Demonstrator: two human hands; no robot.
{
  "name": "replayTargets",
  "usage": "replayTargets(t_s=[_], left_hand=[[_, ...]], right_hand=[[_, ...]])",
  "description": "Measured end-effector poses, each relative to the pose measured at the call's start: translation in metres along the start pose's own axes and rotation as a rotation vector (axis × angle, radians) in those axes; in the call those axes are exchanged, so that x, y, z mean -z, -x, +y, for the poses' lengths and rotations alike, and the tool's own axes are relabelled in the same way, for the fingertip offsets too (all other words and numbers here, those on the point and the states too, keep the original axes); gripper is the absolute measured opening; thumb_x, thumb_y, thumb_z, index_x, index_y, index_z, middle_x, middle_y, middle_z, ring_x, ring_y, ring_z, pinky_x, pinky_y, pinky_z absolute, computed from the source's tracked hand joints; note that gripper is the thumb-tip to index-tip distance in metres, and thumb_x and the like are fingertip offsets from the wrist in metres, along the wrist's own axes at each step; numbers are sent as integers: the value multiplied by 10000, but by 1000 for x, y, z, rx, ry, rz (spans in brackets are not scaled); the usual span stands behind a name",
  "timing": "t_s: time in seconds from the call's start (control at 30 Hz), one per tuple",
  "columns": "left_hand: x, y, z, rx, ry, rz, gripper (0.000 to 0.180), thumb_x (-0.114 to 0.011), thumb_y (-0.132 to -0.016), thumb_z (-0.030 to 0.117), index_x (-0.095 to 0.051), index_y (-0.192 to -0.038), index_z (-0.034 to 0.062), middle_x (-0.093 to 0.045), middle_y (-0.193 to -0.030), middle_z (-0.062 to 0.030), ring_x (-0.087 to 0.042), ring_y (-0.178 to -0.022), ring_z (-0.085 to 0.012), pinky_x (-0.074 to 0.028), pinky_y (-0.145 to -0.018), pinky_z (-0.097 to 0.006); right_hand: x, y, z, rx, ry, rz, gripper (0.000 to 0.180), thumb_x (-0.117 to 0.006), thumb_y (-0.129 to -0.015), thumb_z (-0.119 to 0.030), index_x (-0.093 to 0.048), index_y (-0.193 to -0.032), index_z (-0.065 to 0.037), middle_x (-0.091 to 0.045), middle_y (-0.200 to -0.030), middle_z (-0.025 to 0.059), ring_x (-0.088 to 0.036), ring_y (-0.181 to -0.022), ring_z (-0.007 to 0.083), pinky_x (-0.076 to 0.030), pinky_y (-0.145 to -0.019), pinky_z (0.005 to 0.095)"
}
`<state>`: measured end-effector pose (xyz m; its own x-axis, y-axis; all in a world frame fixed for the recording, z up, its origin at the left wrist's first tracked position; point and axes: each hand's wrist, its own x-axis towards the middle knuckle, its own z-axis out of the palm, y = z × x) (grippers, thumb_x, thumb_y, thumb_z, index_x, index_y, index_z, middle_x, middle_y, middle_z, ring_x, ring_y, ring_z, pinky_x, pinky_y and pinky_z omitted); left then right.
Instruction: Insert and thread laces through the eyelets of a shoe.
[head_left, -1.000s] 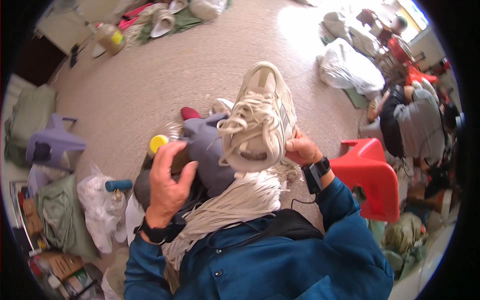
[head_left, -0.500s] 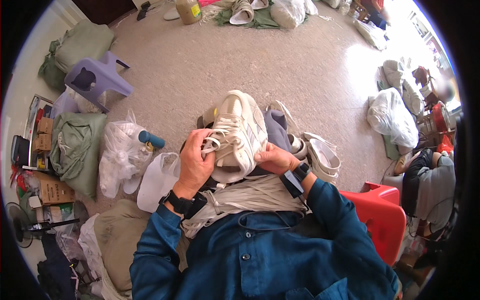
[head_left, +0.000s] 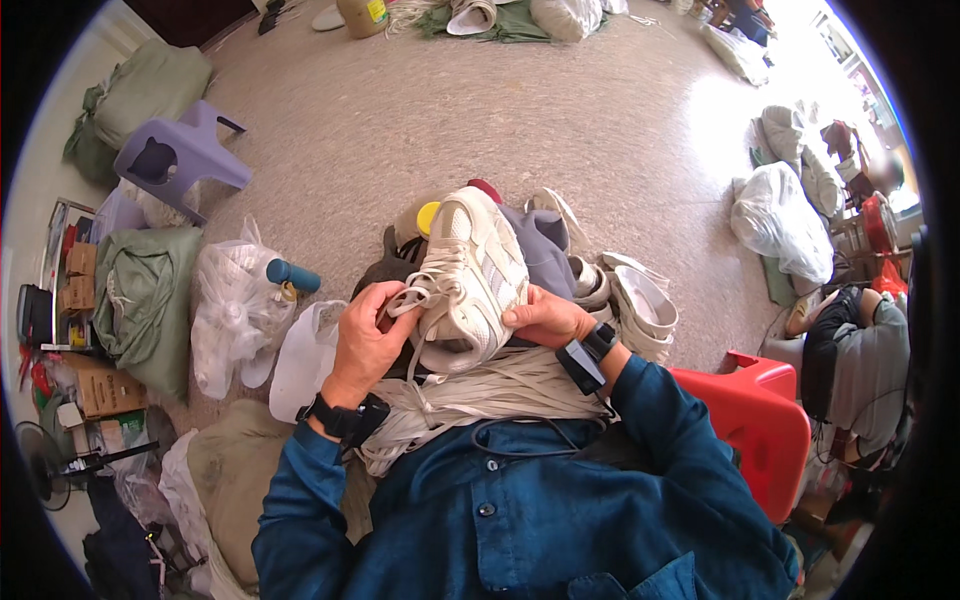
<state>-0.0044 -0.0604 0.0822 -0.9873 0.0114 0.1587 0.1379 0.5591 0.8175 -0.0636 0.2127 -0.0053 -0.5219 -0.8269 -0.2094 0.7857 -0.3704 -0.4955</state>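
A cream sneaker point(head_left: 478, 255) with its toe pointing away is held up over my lap. My right hand point(head_left: 548, 318) grips its right side near the heel, thumb on the collar. At the left of the opening, my left hand point(head_left: 368, 335) pinches a cream shoelace point(head_left: 412, 292) that runs from the eyelets. The lower lacing looks threaded and loops hang over the tongue. Beneath the shoe, a thick bundle of flat cream laces point(head_left: 480, 398) lies across my lap. More cream shoes point(head_left: 642, 305) rest on the floor to the right.
A red plastic stool point(head_left: 750, 420) stands close at my right. To the left are a white plastic bag point(head_left: 232, 310), a teal bottle point(head_left: 293, 275), a green sack point(head_left: 150, 300) and a purple stool point(head_left: 185, 150). A clear bag point(head_left: 780, 222) lies at the far right.
My left hand has moved slightly left and down, drawing the lace outward. The shoe has tilted, its heel turning a little to the left.
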Motion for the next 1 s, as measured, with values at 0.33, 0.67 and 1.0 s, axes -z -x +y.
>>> replayTargets(t_s=[0.33,0.67,1.0], left_hand=[[46,25,8,332,250,-88,186,-611,-996,99,-677,-1155,29,-598,-720,33,-485,-602,-23,-383,-533,-201],[0,55,1,224,-42,-192,144,-626,-871,92,-606,-929,-38,-611,-788,-134,-612,-715,-285,-485,-652,-388],[78,39,56,735,925,-416,264,-533,-1032,179,-549,-1217,-9,-566,-754,-10,-526,-539,-83,-603,-723,-378]], right_hand=[[-3,1,-2,26,42,25,612,-726,-894,-29,-480,-1454,-55,-588,-1410,86,-563,-1294,227,-417,-1125,408],[-10,2,-2,15,126,55,597,-730,-892,-32,-497,-1441,-44,-598,-1397,92,-573,-1279,224,-432,-1114,396],[-14,2,-5,37,163,83,593,-728,-892,-37,-494,-1437,-33,-613,-1376,94,-598,-1246,220,-452,-1094,379]])
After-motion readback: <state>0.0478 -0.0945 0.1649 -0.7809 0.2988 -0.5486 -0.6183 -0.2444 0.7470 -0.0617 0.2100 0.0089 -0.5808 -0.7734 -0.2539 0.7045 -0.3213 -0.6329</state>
